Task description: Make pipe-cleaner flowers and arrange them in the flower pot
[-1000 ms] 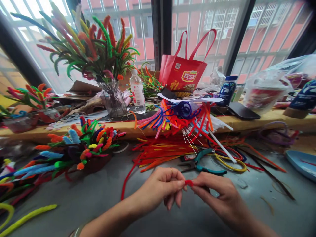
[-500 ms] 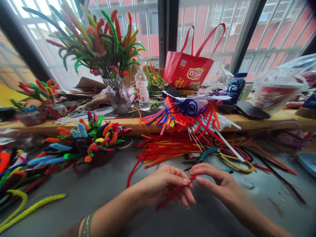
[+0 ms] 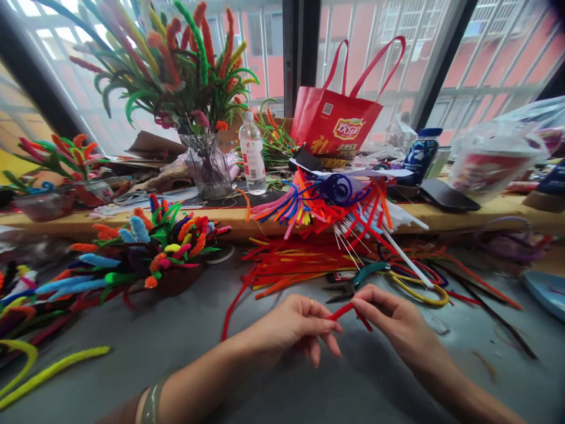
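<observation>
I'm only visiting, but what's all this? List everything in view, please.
Fuzzy strip: one, red, pinched between the hands
Loose strips: many, mostly red and orange, behind the hands
Pliers: one, teal handles, beside those strips
Fuzzy stems: many, multicoloured, left
Vase: one, clear, on the ledge, holding colourful stems
Water bottle: one, clear, right of the vase
Bag: one, red, by the window
Labelled bottles: two, blue, ledge's right side
Wrapped tub: one, red and white, between them
Tray: one, light blue, right edge
Smaller clutter: uncountable
Left hand: one, gold ring
Right hand: one, bare
</observation>
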Action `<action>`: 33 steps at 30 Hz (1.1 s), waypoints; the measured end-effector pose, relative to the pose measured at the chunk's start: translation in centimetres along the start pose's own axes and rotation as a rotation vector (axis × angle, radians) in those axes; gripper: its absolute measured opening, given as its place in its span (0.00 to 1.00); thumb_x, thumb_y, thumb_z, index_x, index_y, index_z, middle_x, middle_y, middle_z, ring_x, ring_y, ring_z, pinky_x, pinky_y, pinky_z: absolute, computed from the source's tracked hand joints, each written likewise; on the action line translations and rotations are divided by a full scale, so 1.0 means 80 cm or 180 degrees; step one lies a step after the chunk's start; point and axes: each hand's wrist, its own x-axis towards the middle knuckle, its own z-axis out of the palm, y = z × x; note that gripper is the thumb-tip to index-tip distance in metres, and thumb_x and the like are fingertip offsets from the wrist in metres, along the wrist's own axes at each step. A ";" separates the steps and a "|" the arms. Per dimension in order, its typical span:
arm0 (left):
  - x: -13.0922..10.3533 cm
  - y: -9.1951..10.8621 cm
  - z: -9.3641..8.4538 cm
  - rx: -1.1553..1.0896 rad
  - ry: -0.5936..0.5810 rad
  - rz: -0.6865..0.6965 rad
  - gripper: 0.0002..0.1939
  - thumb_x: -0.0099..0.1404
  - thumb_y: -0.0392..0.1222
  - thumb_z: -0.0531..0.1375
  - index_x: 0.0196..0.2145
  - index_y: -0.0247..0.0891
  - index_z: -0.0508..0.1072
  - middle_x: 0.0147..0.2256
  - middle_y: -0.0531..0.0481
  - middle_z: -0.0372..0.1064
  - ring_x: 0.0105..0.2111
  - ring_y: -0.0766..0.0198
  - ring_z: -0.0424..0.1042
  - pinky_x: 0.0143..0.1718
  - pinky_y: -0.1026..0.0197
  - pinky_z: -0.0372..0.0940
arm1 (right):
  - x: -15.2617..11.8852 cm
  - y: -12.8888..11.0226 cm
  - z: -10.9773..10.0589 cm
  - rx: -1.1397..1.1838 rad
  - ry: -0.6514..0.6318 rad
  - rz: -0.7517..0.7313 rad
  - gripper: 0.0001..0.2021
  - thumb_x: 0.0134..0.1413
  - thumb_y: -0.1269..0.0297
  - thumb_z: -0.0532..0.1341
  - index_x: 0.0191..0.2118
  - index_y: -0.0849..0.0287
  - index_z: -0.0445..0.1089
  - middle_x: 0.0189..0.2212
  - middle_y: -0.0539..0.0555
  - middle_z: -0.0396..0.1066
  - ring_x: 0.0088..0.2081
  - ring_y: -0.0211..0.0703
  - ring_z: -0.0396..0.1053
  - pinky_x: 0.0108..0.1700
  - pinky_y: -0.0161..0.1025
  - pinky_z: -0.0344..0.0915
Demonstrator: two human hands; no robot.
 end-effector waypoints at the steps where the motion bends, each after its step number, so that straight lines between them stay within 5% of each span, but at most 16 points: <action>1: 0.001 -0.001 0.001 0.0100 0.0135 0.0105 0.11 0.56 0.44 0.60 0.31 0.32 0.72 0.23 0.51 0.72 0.12 0.76 0.59 0.13 0.70 0.44 | 0.000 0.000 0.000 0.0030 0.0022 0.0050 0.14 0.50 0.53 0.58 0.22 0.58 0.67 0.17 0.47 0.61 0.21 0.36 0.60 0.24 0.34 0.60; 5: 0.005 -0.003 0.008 0.0373 0.0468 0.0340 0.13 0.58 0.46 0.56 0.30 0.31 0.72 0.19 0.53 0.69 0.10 0.78 0.50 0.13 0.68 0.40 | -0.003 0.000 0.005 0.0229 0.0139 0.0173 0.14 0.49 0.53 0.59 0.24 0.59 0.69 0.18 0.48 0.64 0.20 0.36 0.60 0.23 0.33 0.60; 15: 0.000 0.007 0.019 0.0859 0.0880 0.0423 0.11 0.60 0.43 0.54 0.32 0.32 0.71 0.17 0.56 0.65 0.12 0.75 0.48 0.17 0.67 0.44 | -0.007 -0.001 0.007 0.0763 0.0294 0.0358 0.11 0.43 0.55 0.65 0.30 0.57 0.74 0.23 0.52 0.73 0.27 0.42 0.71 0.31 0.38 0.69; 33: -0.011 0.005 0.027 0.1381 0.1108 0.0782 0.12 0.59 0.42 0.55 0.27 0.34 0.74 0.19 0.53 0.67 0.24 0.66 0.61 0.31 0.65 0.55 | -0.014 -0.010 0.005 0.0541 -0.0014 0.0150 0.10 0.47 0.57 0.62 0.24 0.58 0.72 0.21 0.50 0.69 0.26 0.39 0.66 0.30 0.34 0.63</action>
